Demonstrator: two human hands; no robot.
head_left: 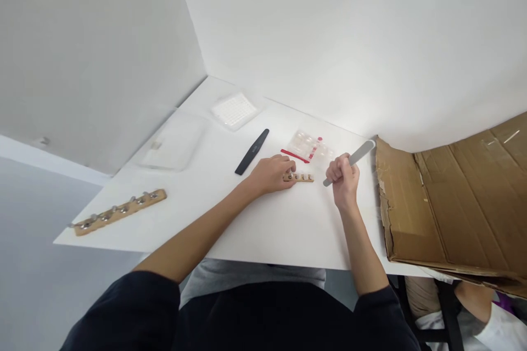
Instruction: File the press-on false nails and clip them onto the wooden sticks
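My left hand (pixel 274 174) rests on the table, its fingers closed on the left end of a small wooden strip (pixel 305 179) that bears several small pale pieces. My right hand (pixel 343 178) is wrapped round a grey nail file (pixel 362 152), which slants up to the right above the table. Just behind the strip lies a clear plastic pack (pixel 304 144) with red strips and several round blisters. A black nail file (pixel 252 151) lies flat to the left of my left hand.
At the left lies a longer wooden strip (pixel 123 209) with metal knobs. Behind it are a clear plastic lid (pixel 175 142) and a tray with a white grid (pixel 234 110). A cardboard box (pixel 461 197) walls off the right side. Another person's arm (pixel 475 300) shows below it.
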